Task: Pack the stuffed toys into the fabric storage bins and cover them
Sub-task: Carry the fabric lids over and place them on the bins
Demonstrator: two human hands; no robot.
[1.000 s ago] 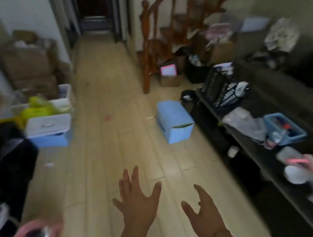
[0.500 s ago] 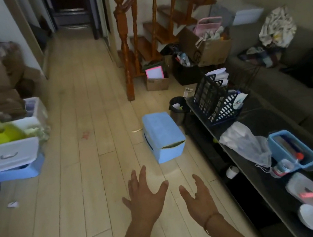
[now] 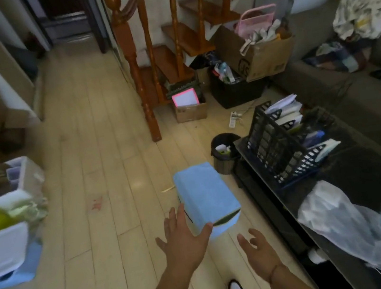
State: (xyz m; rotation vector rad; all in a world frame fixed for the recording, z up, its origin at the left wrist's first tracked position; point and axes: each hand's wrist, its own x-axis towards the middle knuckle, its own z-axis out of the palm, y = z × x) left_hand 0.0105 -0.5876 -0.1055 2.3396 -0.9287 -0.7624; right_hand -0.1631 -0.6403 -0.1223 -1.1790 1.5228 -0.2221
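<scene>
The blue fabric storage bin (image 3: 206, 198) sat on the floor just beside the dark desk (image 3: 355, 183), its long axis running away from the person. Both hands were released with fingers spread: the left hand (image 3: 184, 240) reached its near corner, nearer than the right hand (image 3: 259, 248) below it. Its soft lid looked already closed.

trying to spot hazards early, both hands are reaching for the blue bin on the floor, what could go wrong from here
The blue fabric bin sits close to the black waste basket and the low black table, so lifting it could knock either. Its cover gapes at the near end and may slip off when gripped. The left hand and right hand are both open, so nothing steadies it yet.
</scene>
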